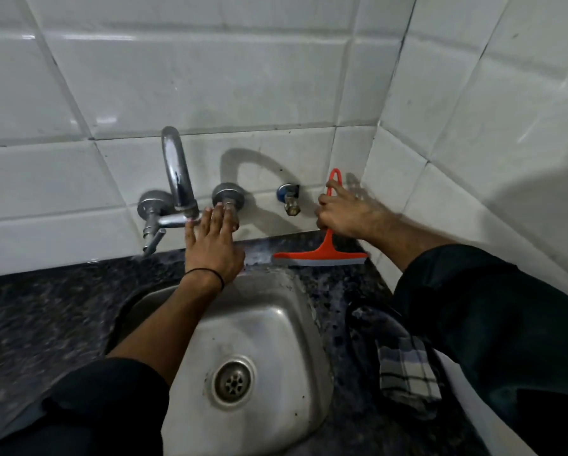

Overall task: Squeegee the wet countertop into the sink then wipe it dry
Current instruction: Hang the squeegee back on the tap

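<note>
My right hand [345,212] grips the handle of an orange squeegee [322,253]. Its blade rests on the dark speckled countertop [325,281] behind the sink, close to the corner of the tiled walls. My left hand [213,248] lies flat with spread fingers at the back of the counter, and its fingertips reach the right tap valve [228,199]. The steel sink [276,324] with its round drain [232,380] sits below both hands. A dark checked cloth [404,366] lies on the counter right of the sink, partly under my right sleeve.
A chrome wall tap [177,179] with a curved spout and a left lever stands over the sink's back edge. A small brass angle valve [290,199] sticks out of the tiles beside the squeegee. White tiled walls close the back and right sides.
</note>
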